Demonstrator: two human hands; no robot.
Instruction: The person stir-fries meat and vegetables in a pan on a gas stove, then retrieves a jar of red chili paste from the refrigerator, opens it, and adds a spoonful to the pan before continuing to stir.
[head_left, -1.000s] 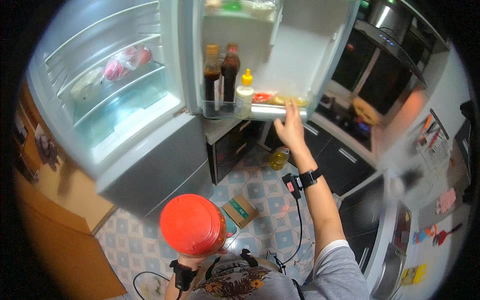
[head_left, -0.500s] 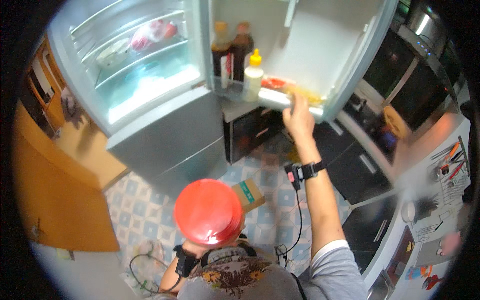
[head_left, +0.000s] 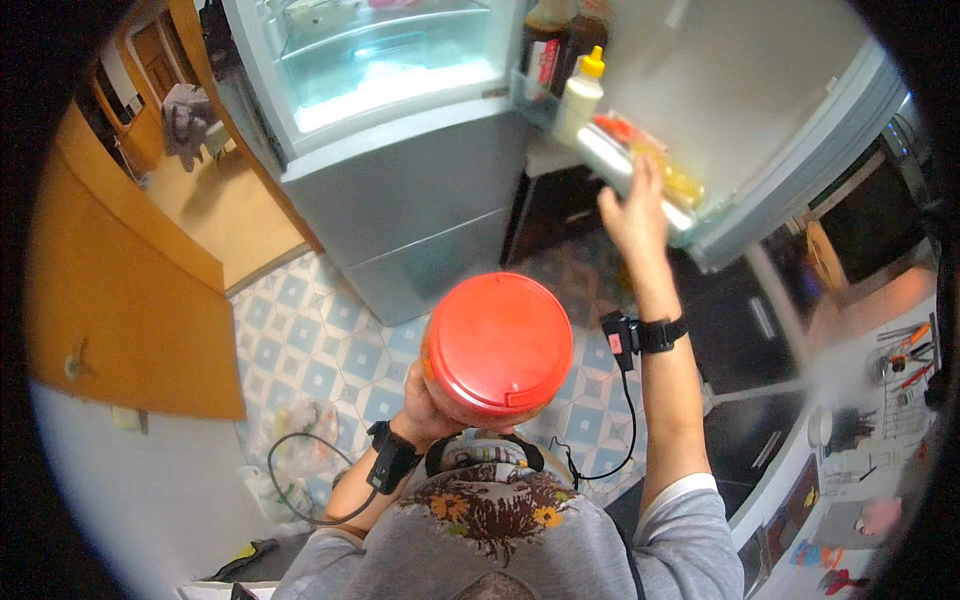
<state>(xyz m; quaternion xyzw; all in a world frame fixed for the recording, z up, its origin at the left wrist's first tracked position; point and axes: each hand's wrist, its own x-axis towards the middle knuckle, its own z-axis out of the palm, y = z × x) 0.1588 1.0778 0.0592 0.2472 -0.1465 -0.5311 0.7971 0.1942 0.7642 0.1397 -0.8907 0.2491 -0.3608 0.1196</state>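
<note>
A jar with a broad red lid [head_left: 505, 340] is held upright against my body. My left hand [head_left: 428, 405] is closed round its side, with part of the fingers hidden under it. My right hand [head_left: 637, 210] reaches to the shelf of the open fridge door [head_left: 800, 190], thumb apart and fingers stretched over the shelf edge. Just beyond its fingertips lie a yellow packet [head_left: 682, 185] and a red packet [head_left: 622, 130], both blurred. Left of them stands a squeeze bottle [head_left: 580, 98] with a yellow cap, next to dark bottles [head_left: 543, 60].
The grey fridge [head_left: 420, 190] stands ahead with its lit upper compartment showing. A wooden door [head_left: 130, 320] is at left. Dark cabinets [head_left: 735, 320] and a counter run along the right. Plastic bags [head_left: 300, 440] lie on the tiled floor. A cable [head_left: 628, 430] hangs from my right wrist strap.
The view has turned, shifting the fridge up and right. The fridge door has swung toward me with my right hand at its shelf. The red-lidded jar sits higher and farther right in view.
</note>
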